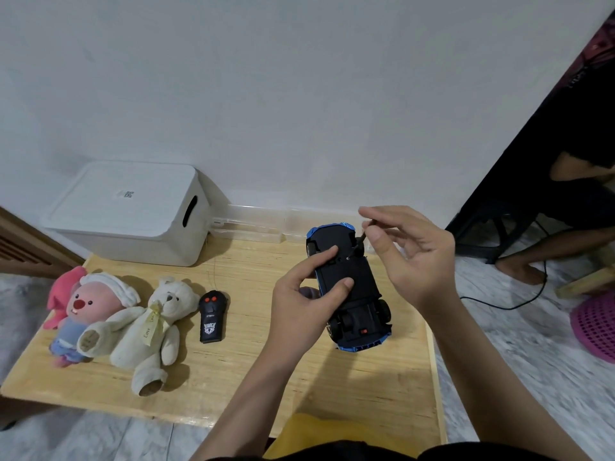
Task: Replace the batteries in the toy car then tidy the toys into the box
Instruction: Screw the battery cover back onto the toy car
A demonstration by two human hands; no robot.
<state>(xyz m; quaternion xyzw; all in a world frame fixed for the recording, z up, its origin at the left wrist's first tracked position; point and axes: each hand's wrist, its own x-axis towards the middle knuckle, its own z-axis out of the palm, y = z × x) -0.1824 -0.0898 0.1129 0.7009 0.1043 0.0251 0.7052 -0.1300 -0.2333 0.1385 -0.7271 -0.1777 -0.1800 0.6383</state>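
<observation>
A blue toy car (352, 287) lies upside down above the wooden table (233, 371), its black underside facing me. My left hand (306, 294) grips the car's side, thumb and a finger pressing on the underside. My right hand (409, 251) pinches a thin dark screwdriver (362, 236) whose tip points at the underside near the car's far end. A white lidded box (133, 211) stands at the table's back left. A pink plush (83, 311), a cream teddy bear (153, 331) and a black remote control (212, 317) lie on the left half.
A clear plastic case (253, 222) lies along the wall behind the car. Another person's leg and foot (522, 267) and a black cable are on the floor at right, beside a pink basket (595, 327). A dark stool stands there too.
</observation>
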